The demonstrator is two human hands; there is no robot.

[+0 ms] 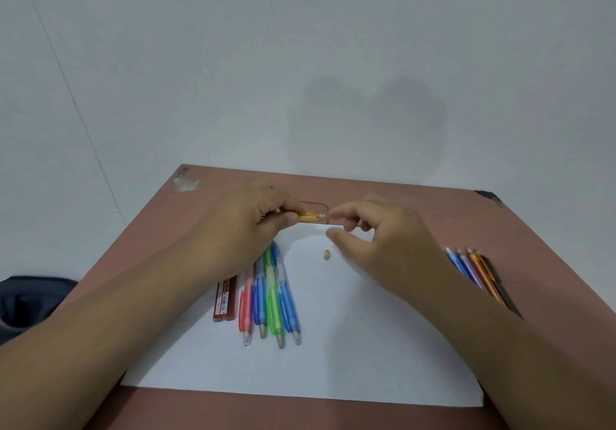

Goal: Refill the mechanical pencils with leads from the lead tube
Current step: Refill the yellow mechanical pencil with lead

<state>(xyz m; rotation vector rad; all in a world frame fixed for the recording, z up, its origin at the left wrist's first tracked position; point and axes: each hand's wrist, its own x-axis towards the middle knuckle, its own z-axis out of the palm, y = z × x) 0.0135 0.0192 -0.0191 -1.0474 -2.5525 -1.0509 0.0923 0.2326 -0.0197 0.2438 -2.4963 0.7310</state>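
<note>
Plain pale room, reddish-brown surface against the wall

A bare, grey-white wall fills the far half of the view, with a thin seam running down its left side and soft shadows at its middle. The reddish-brown surface has a whitish scuff at its far left corner and a dark fitting at its far right corner. Something dark blue sits low at left.

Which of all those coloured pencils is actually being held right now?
The yellow-orange mechanical pencil, gripped in the left hand. All the others lie flat on the table.
</note>
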